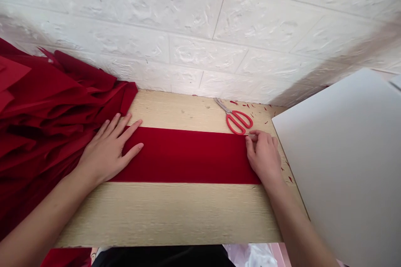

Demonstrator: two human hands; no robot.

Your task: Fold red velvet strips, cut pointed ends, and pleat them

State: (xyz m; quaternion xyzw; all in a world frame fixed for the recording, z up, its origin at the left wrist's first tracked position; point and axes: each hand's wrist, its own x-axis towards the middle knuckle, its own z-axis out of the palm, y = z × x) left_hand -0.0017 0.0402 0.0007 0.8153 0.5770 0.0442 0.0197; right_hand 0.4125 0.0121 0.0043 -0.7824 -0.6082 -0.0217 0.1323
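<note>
A strip of red cloth [188,155] lies flat across the light wooden table [169,212]. My left hand [108,150] rests flat on the strip's left end, fingers spread and open. My right hand [263,154] is at the strip's right end with fingers curled, pinching the cloth's far right corner. Red-handled scissors [234,117] lie on the table just beyond my right hand, not touched.
A heap of red fabric [40,125] fills the left side, up to the table's edge. A white board [344,162] covers the right side. A white brick-pattern wall [200,29] stands behind the table. Small red scraps [250,106] lie near the scissors.
</note>
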